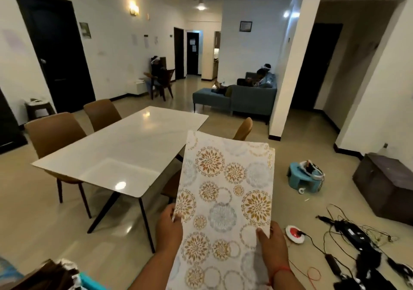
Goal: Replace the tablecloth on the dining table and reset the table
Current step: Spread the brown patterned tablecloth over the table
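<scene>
I hold a folded tablecloth (223,200), white with gold and grey flower circles, upright in front of me. My left hand (168,231) grips its left edge with the thumb on the front. My right hand (271,242) grips its right edge, thumb on the pattern. The white glossy dining table (125,142) stands bare ahead and to the left, a step or two away from the cloth.
Brown chairs (53,133) stand along the table's left side, one (243,129) on its right. Cables and black devices (353,234) litter the floor at right beside a dark cabinet (384,182) and a blue baby seat (304,175). Two people sit far back near a blue sofa (245,99).
</scene>
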The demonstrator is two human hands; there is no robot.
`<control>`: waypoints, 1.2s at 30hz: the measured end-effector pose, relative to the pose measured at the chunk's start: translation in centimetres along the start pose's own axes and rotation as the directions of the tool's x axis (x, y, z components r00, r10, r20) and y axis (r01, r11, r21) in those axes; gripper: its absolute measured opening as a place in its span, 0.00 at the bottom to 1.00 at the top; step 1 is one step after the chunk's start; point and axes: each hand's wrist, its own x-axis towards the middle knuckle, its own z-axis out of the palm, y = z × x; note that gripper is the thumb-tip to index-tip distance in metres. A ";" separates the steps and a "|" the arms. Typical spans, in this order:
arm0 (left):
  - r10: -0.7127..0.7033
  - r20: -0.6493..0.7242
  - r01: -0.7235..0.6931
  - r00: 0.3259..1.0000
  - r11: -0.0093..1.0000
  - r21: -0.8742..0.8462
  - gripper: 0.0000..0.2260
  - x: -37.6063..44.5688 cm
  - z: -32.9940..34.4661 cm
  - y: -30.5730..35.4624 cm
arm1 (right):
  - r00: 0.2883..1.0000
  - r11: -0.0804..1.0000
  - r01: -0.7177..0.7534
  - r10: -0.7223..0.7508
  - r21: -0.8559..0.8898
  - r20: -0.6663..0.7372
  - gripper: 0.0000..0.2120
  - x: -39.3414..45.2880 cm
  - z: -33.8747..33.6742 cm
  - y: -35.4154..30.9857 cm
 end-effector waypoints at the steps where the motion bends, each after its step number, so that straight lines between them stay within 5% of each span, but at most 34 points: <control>1: -0.002 -0.004 0.001 1.000 1.000 -0.018 0.09 1.0 0.7 0.2 | 1.000 1.000 0.006 -0.006 0.024 0.007 0.09 1.2 0.3 -0.2; 21: -0.160 -0.170 0.152 0.972 0.987 -0.060 0.10 36.5 11.2 -0.8 | 0.985 1.000 0.028 -0.028 0.003 0.171 0.12 36.0 20.0 -7.5; 30: -0.309 -0.416 0.246 0.855 0.949 -0.197 0.12 48.3 5.3 -3.9 | 0.829 0.996 0.005 0.048 -0.093 0.557 0.10 49.9 39.2 -11.2; 36: -0.379 -0.488 0.284 0.786 0.923 -0.260 0.17 52.4 -0.6 -6.5 | 0.756 0.988 0.021 0.085 -0.155 0.649 0.17 52.2 51.1 -11.5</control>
